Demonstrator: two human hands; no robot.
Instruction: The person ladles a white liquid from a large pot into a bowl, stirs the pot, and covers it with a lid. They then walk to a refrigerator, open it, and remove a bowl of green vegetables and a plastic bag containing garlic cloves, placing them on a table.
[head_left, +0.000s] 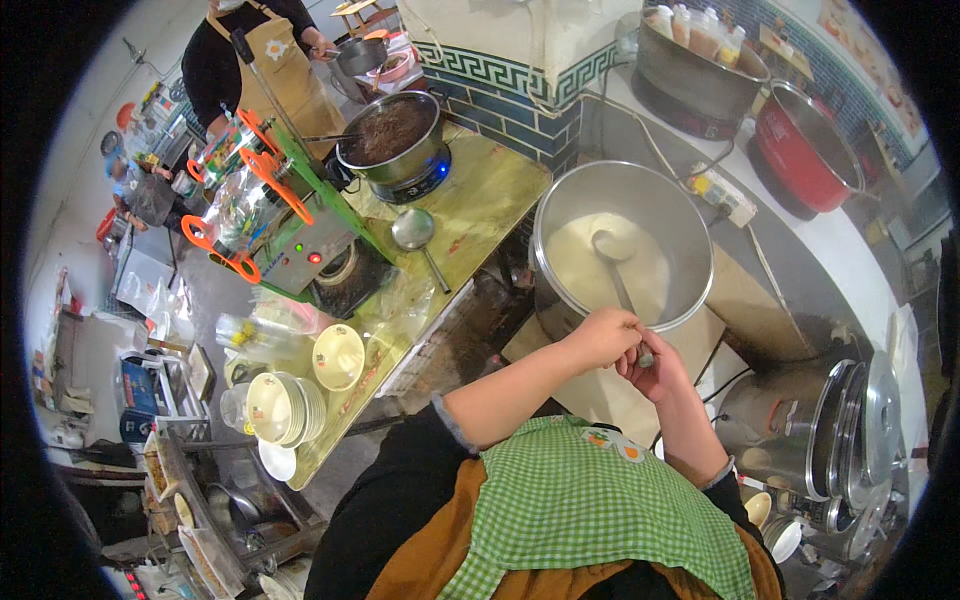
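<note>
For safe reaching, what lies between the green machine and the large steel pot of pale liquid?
In the head view, a steel ladle lies on the yellowish table.

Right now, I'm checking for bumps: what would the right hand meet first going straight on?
Probably the left hand, just ahead of the right hand; the pot appears beyond, though depth is unclear.

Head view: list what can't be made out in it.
Head view, steel pot: its floor, hidden under the white liquid.
Head view, ladle: part of its handle, covered by the left hand and right hand.
Head view, lower bowls: their insides, covered by the top bowl.
Head view, co-worker: head, cut off by the upper edge.
</note>
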